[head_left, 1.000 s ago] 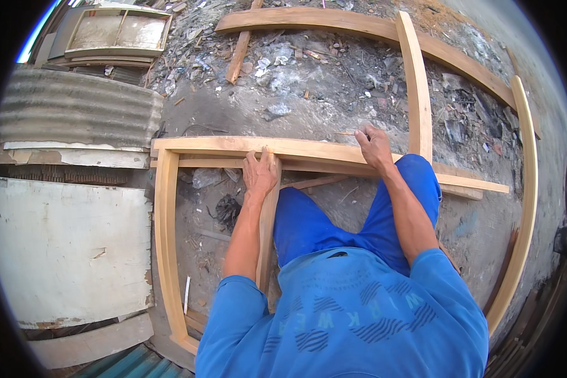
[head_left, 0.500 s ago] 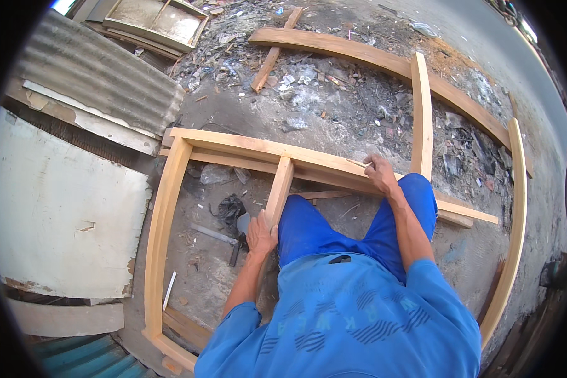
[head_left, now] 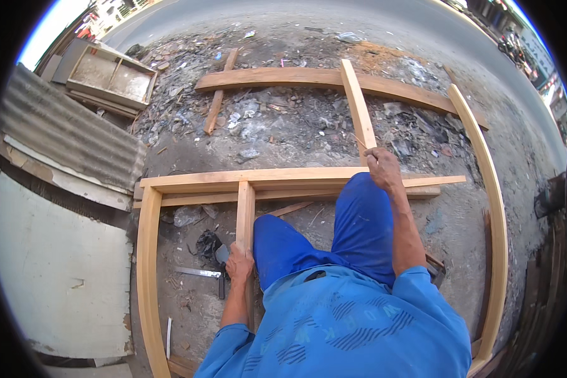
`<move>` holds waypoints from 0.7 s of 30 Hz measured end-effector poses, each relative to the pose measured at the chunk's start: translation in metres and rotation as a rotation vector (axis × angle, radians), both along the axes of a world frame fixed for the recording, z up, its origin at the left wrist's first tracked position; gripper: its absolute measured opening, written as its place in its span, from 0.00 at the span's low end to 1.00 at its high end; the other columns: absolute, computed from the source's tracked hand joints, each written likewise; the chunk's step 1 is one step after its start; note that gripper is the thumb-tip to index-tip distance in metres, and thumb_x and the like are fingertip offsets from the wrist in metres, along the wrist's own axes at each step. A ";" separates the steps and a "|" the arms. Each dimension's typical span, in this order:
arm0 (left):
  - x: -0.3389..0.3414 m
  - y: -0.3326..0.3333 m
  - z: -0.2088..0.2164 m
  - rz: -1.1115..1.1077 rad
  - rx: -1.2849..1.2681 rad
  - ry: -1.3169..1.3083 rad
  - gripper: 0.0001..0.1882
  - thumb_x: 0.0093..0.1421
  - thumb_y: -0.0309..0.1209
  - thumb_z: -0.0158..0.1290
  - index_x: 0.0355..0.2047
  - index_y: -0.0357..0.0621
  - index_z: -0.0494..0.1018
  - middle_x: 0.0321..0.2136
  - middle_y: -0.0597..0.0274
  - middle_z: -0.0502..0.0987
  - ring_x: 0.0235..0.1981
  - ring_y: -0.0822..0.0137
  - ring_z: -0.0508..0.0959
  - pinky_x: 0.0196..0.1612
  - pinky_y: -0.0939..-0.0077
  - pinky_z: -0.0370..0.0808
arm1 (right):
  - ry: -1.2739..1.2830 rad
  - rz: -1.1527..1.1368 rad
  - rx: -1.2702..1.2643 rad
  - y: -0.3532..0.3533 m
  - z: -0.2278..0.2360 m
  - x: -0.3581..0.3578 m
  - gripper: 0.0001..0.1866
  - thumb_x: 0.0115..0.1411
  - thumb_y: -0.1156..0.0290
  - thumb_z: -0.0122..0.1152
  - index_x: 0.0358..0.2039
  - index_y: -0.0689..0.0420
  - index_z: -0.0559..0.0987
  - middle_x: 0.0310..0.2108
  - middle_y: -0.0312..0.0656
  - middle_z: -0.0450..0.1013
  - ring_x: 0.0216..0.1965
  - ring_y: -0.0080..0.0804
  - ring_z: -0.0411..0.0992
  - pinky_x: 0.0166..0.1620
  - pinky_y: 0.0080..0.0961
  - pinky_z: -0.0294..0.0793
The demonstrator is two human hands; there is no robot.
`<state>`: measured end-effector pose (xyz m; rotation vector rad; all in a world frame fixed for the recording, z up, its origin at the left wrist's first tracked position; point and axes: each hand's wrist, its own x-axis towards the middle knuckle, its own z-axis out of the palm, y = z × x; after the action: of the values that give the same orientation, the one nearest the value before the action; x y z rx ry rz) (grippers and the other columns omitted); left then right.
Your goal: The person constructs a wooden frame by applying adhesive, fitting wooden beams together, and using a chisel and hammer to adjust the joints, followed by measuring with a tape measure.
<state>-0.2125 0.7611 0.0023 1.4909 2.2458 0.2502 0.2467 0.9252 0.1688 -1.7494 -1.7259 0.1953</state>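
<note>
A pale wooden frame surrounds my knees; its far rail [head_left: 283, 174] runs across in front of me. A short wooden crosspiece [head_left: 245, 211] comes back from that rail, and my left hand [head_left: 239, 263] is closed around it. My right hand [head_left: 384, 170] is over the far rail's right part, above my knee, by the near end of another upright-looking wooden piece [head_left: 357, 107]. Pinched in it is a thin pencil-like stick [head_left: 360, 142], too small to name surely. Left of the crosspiece, a try square [head_left: 198, 272] with a metal blade and dark handle lies on the ground.
A long brown plank [head_left: 283, 77] rests across rubble at the back, over a shorter board [head_left: 222, 94]. On the right curves a long frame side [head_left: 490, 189]. Corrugated sheet [head_left: 69, 126] and a white panel [head_left: 57, 264] stand at the left. Black plastic [head_left: 208, 244] lies near the square.
My view has swung right and up, showing more road. My right hand has moved right along the rail toward the wooden piece, still pinching the thin stick. My left hand stays on the crosspiece.
</note>
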 end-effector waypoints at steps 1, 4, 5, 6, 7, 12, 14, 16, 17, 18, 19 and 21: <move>-0.005 -0.003 -0.002 0.003 -0.031 0.018 0.29 0.65 0.44 0.53 0.60 0.42 0.62 0.47 0.35 0.79 0.46 0.33 0.79 0.51 0.43 0.75 | 0.013 -0.036 -0.294 -0.005 0.008 -0.006 0.19 0.62 0.62 0.50 0.40 0.60 0.84 0.34 0.58 0.80 0.41 0.56 0.79 0.50 0.45 0.76; -0.007 -0.003 -0.005 0.023 -0.072 0.034 0.33 0.66 0.45 0.52 0.65 0.43 0.58 0.49 0.34 0.78 0.48 0.32 0.78 0.51 0.43 0.74 | -0.012 0.040 -0.568 -0.026 -0.015 -0.006 0.19 0.62 0.58 0.53 0.34 0.60 0.85 0.35 0.57 0.80 0.40 0.58 0.78 0.48 0.48 0.75; -0.001 0.001 0.005 0.023 -0.069 0.016 0.33 0.66 0.45 0.52 0.65 0.44 0.58 0.49 0.33 0.77 0.47 0.32 0.78 0.51 0.42 0.74 | -0.048 0.058 -0.593 -0.033 -0.014 -0.006 0.19 0.62 0.58 0.53 0.34 0.60 0.85 0.35 0.56 0.80 0.40 0.58 0.78 0.48 0.48 0.75; 0.000 -0.001 0.010 0.034 -0.075 0.006 0.33 0.66 0.46 0.52 0.66 0.44 0.58 0.49 0.33 0.77 0.47 0.31 0.78 0.51 0.42 0.73 | -0.078 0.089 -0.628 -0.042 -0.013 -0.006 0.19 0.62 0.58 0.53 0.34 0.60 0.85 0.34 0.56 0.80 0.40 0.58 0.78 0.47 0.47 0.76; 0.001 0.000 0.003 -0.007 0.017 -0.018 0.32 0.67 0.44 0.51 0.66 0.44 0.58 0.49 0.31 0.77 0.47 0.31 0.78 0.51 0.41 0.73 | -0.107 0.126 -0.650 -0.046 -0.008 -0.003 0.18 0.63 0.58 0.53 0.34 0.60 0.85 0.33 0.56 0.80 0.40 0.57 0.78 0.47 0.47 0.76; 0.000 0.010 0.000 -0.048 -0.057 -0.046 0.30 0.68 0.43 0.51 0.65 0.42 0.59 0.47 0.32 0.77 0.47 0.32 0.78 0.50 0.43 0.73 | -0.147 0.306 -0.739 -0.061 0.001 -0.019 0.17 0.63 0.59 0.54 0.33 0.59 0.84 0.32 0.53 0.80 0.39 0.56 0.78 0.45 0.48 0.76; -0.006 0.008 -0.005 -0.041 0.008 -0.042 0.29 0.68 0.42 0.51 0.64 0.41 0.60 0.47 0.32 0.77 0.47 0.33 0.78 0.49 0.43 0.74 | -0.178 0.284 -0.778 -0.065 0.009 -0.029 0.15 0.63 0.60 0.56 0.35 0.59 0.83 0.32 0.56 0.80 0.39 0.59 0.78 0.45 0.50 0.75; -0.013 0.006 -0.014 -0.063 0.059 -0.048 0.30 0.68 0.42 0.52 0.64 0.40 0.60 0.47 0.32 0.77 0.46 0.33 0.78 0.48 0.44 0.74 | -0.239 0.207 -0.860 -0.068 0.013 -0.040 0.14 0.63 0.61 0.56 0.36 0.59 0.82 0.32 0.58 0.79 0.39 0.60 0.77 0.45 0.51 0.75; -0.016 -0.001 -0.018 -0.077 0.066 -0.048 0.30 0.67 0.41 0.52 0.64 0.40 0.61 0.47 0.32 0.77 0.46 0.34 0.78 0.48 0.44 0.74 | -0.217 0.201 -0.932 -0.070 0.013 -0.048 0.14 0.63 0.61 0.57 0.37 0.60 0.81 0.32 0.60 0.79 0.38 0.61 0.77 0.45 0.52 0.75; -0.013 0.000 -0.018 -0.060 0.023 -0.040 0.30 0.67 0.41 0.53 0.64 0.40 0.61 0.46 0.32 0.77 0.46 0.34 0.78 0.48 0.44 0.74 | -0.236 0.250 -0.970 -0.076 0.007 -0.051 0.15 0.63 0.61 0.57 0.37 0.61 0.80 0.32 0.59 0.79 0.38 0.61 0.78 0.45 0.52 0.75; -0.009 0.001 -0.015 -0.043 -0.019 -0.031 0.30 0.66 0.41 0.53 0.64 0.40 0.61 0.46 0.32 0.77 0.45 0.34 0.78 0.48 0.45 0.75 | -0.254 0.299 -1.005 -0.083 0.003 -0.053 0.15 0.63 0.61 0.57 0.36 0.61 0.80 0.32 0.59 0.79 0.38 0.61 0.78 0.45 0.52 0.76; -0.007 0.001 -0.016 -0.033 0.001 0.023 0.32 0.65 0.41 0.54 0.64 0.39 0.61 0.45 0.33 0.77 0.45 0.35 0.79 0.47 0.45 0.75 | -0.229 0.370 -1.046 -0.095 0.002 -0.060 0.13 0.62 0.62 0.57 0.32 0.60 0.79 0.29 0.56 0.78 0.36 0.60 0.77 0.41 0.51 0.76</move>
<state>-0.2191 0.7624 -0.0141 1.5379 2.2373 0.2247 0.1866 0.8305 0.1705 -2.1435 -2.3218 1.2953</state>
